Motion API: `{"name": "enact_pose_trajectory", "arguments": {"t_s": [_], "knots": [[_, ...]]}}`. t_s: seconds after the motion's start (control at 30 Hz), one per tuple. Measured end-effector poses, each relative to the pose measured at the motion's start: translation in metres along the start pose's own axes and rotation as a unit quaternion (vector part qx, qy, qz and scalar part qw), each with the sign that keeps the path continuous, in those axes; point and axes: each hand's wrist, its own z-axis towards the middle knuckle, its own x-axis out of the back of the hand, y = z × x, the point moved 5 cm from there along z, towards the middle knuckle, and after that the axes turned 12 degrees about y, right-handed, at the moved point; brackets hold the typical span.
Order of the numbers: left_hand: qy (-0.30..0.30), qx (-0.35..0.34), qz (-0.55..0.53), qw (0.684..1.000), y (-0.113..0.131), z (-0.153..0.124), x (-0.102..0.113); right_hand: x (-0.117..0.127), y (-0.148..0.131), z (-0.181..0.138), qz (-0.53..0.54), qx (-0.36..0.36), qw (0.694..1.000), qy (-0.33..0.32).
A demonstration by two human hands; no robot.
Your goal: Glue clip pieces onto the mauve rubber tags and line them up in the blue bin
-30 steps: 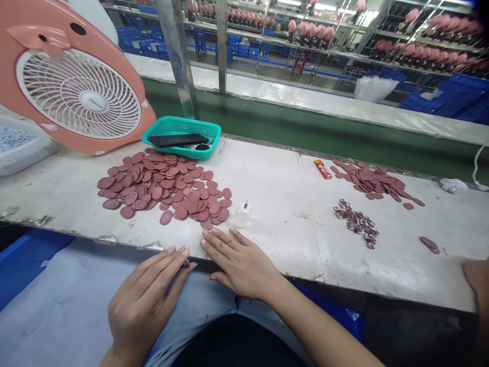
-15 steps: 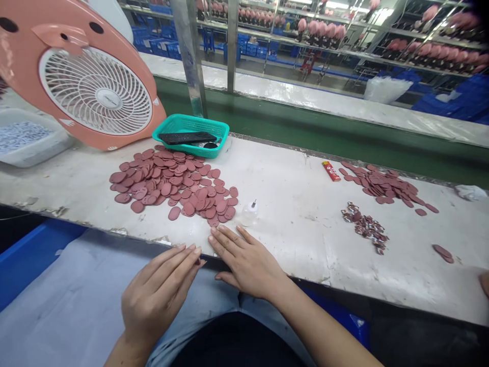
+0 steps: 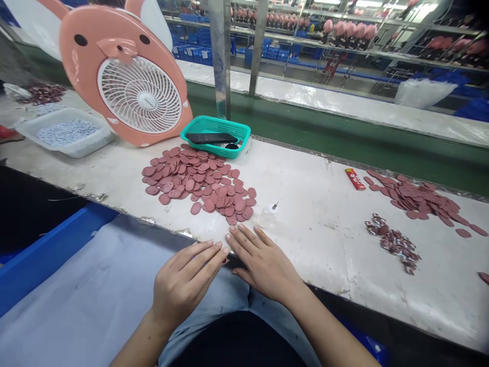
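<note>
Head view: our left hand (image 3: 185, 280) sits at lower centre, its grip apparently closed on a small reddish piece (image 3: 225, 261), mostly hidden behind the fingers. Our right hand (image 3: 265, 262), just beside it, lies palm down at the near edge of the desk (image 3: 305, 193), fingers stretched out and holding nothing that we can see. Just beyond the fingertips, a loose heap of red ovals (image 3: 202, 178) spreads left of centre, with a dark-tipped clear bottle (image 3: 269, 213) standing to its right. A smaller heap of ovals (image 3: 424, 198) lies at the right of the frame, above a cluster of shiny reddish-brown bits (image 3: 399, 244). By our judgement, one piece is in hand and many ovals lie loose, left to handle; whether either heap is already finished, we cannot tell.
</note>
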Motion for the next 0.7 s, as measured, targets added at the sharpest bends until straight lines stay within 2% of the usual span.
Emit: {"name": "enact_pose_trajectory", "arguments": {"t_s": [0.07,0.2,0.4,0.57,0.63,0.7], "knots": [[-0.011,-0.013,-0.001,1.0,0.0,0.001,0.001,0.001,0.001,0.001,0.001,-0.006,1.0,-0.002],[0.009,-0.012,0.005,1.0,-0.008,0.008,0.003,0.001,0.001,0.003,-0.001,-0.011,1.0,-0.008],[0.055,0.1,-0.022,0.993,-0.045,0.027,-0.011,-0.003,0.0,0.003,-0.01,-0.007,1.0,-0.01],[0.116,0.142,-0.062,0.981,-0.06,0.051,-0.033,0.022,-0.002,0.008,0.005,0.038,0.999,0.0],[0.132,0.161,-0.087,0.974,-0.062,0.057,-0.042,0.038,-0.008,0.013,0.021,0.086,0.995,0.037],[0.14,0.185,-0.104,0.967,-0.066,0.058,-0.051,0.052,-0.015,0.018,0.017,0.142,0.982,0.12]]}}
